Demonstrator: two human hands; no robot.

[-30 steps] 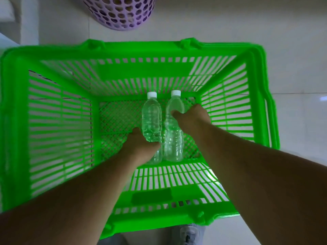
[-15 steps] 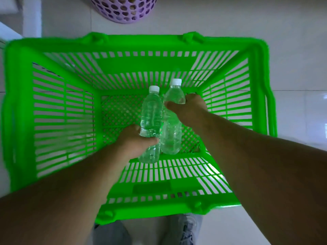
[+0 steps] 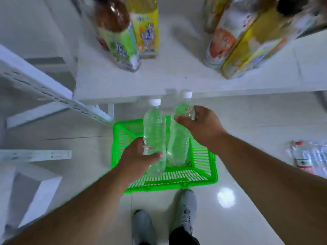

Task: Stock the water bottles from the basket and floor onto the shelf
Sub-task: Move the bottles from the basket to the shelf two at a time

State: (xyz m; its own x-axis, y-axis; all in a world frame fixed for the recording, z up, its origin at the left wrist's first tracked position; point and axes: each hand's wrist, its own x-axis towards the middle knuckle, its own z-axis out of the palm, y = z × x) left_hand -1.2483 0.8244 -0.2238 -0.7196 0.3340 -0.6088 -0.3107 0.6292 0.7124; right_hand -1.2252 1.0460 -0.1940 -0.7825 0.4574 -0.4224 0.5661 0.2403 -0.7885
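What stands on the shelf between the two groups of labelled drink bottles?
Nothing: in the head view the white shelf is bare between the left drink bottles and the right drink bottles. The two water bottles are held below its front edge.

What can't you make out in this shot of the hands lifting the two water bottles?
- Drink bottles on the shelf: tops cut by the head view's upper edge, labels blurred.
- Pack of bottles on the floor: cut by the right edge.
- Basket floor: hidden by both held bottles.

Two clear, white-capped water bottles, left bottle (image 3: pixel 154 128) and right bottle (image 3: pixel 178 138), stand near-upright at frame centre above the green basket (image 3: pixel 203 167), below the white shelf (image 3: pixel 177 80).
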